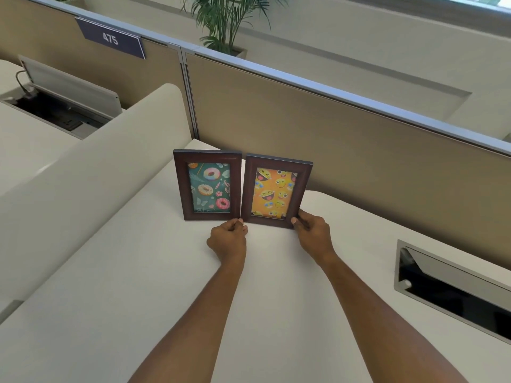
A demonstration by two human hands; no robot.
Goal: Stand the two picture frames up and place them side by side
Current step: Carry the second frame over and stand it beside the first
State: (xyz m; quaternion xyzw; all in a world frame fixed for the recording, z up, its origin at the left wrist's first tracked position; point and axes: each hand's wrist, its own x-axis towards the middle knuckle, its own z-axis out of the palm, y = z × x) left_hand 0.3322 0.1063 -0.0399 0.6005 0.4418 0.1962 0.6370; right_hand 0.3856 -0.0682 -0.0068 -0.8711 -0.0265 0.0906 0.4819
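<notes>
Both our arms reach forward over the white desk [110, 286]. Our left hand [228, 239] pinches the emoji frame [276, 190] at its lower left corner, and our right hand [313, 233] grips its lower right corner. That frame stands upright, touching the doughnut frame [207, 185] to its left, which also stands upright. The tan partition [359, 139] rises just behind.

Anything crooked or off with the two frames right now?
Nothing damaged. Emoji frame sits slightly askew, angled and lower than the doughnut frame; left hand and right hand pinch its bottom corners.
</notes>
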